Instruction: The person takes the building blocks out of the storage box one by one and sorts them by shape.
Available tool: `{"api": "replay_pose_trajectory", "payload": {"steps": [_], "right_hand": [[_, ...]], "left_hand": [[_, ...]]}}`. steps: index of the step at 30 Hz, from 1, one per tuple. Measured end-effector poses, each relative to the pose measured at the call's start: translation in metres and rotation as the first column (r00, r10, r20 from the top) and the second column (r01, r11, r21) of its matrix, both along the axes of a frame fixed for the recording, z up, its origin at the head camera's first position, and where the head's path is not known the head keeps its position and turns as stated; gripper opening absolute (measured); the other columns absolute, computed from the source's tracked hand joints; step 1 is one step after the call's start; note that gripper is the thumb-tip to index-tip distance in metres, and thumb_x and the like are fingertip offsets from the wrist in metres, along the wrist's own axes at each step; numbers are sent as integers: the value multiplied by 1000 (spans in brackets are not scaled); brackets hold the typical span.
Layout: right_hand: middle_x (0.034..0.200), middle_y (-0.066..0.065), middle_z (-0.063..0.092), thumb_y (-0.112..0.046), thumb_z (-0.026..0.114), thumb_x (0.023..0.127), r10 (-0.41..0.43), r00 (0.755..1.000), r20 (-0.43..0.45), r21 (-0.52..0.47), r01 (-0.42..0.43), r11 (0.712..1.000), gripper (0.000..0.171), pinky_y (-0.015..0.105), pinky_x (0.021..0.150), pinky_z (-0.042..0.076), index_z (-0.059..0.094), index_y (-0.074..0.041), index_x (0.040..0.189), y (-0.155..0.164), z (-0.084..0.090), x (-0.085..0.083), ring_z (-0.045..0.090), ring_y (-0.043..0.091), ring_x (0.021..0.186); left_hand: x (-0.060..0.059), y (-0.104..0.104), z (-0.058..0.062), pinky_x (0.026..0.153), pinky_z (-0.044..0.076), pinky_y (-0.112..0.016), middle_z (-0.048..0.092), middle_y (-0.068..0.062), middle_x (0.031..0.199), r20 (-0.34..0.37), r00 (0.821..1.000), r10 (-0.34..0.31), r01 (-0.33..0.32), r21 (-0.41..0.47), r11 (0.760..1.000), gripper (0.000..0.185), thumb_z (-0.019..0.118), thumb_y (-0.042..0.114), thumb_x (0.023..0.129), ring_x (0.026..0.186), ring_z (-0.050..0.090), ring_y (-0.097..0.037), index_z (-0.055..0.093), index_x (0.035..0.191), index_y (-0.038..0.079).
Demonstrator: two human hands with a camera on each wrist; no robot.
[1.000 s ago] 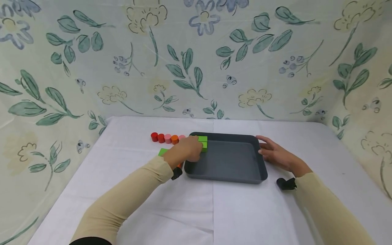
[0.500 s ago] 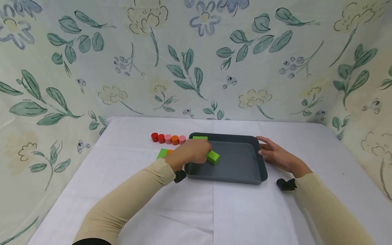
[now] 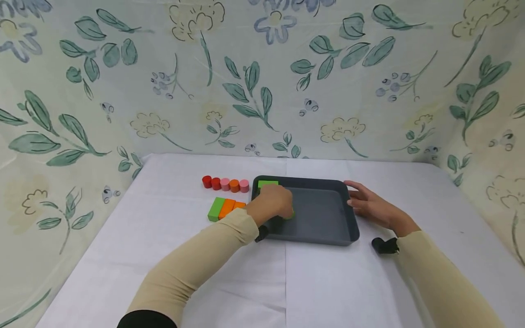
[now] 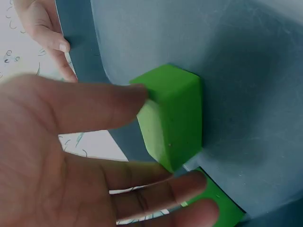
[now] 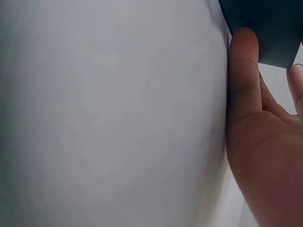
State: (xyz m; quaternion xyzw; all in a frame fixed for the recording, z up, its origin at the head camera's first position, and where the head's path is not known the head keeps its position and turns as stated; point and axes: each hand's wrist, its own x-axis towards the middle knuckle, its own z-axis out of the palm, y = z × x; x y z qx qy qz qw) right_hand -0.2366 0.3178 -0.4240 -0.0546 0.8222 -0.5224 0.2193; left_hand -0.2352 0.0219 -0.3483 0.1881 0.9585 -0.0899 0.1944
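My left hand (image 3: 274, 200) is over the left part of a dark grey tray (image 3: 317, 216). In the left wrist view its thumb and index finger pinch a green block (image 4: 177, 120); in the head view only a sliver of that block shows below the fingers. Another green block (image 3: 268, 183) lies at the tray's back left corner, close to the curled lower fingers in the wrist view. At the tray's right end my right hand (image 3: 375, 208) rests with fingers extended, thumb and fingertips against the outer wall.
Left of the tray, a green block (image 3: 216, 209) and orange blocks (image 3: 227, 208) lie side by side, partly hidden by the left hand. Behind them runs a row of small red, pink and orange cylinders (image 3: 225, 184). A white cloth (image 3: 328, 282) covers the table.
My left hand has moved right from the tray's left edge. The nearer green block has come away from the one behind it, towards the right and front. My right hand stays put.
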Motion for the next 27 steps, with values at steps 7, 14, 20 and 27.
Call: {"api": "replay_pose_trajectory", "payload": {"steps": [7,14,20,27], "right_hand": [[164,28,4,-27,53,102,3,1000,-11,11,-3,1000,79,69,117,16,0,-23,160,-1,2,1,17,52,149],[164,28,4,-24,52,102,8,1000,0,-11,-8,1000,78,68,118,17,1,-22,160,-2,2,1,18,52,149],[164,29,4,-23,51,102,12,1000,1,-16,-12,1000,78,68,118,17,0,-22,160,-5,2,0,18,52,149],[164,29,4,-22,51,102,2,1000,-1,-14,-2,1000,78,69,118,17,0,-21,160,-4,3,2,18,52,148]], "left_hand": [[3,-1,-5,90,55,-38,64,1,125,-25,993,-114,113,-11,994,34,64,34,88,104,57,-16,70,118,18],[1,-5,-9,95,54,-36,57,-2,138,14,986,-167,166,61,984,53,69,23,89,107,57,-18,53,139,16],[-1,-14,-10,102,50,-38,36,-5,159,86,987,-136,127,107,986,73,68,16,90,117,50,-21,34,154,27],[-5,-13,-19,94,55,-34,45,-3,143,60,970,-234,224,133,965,68,72,16,87,105,54,-19,42,148,22]]}}
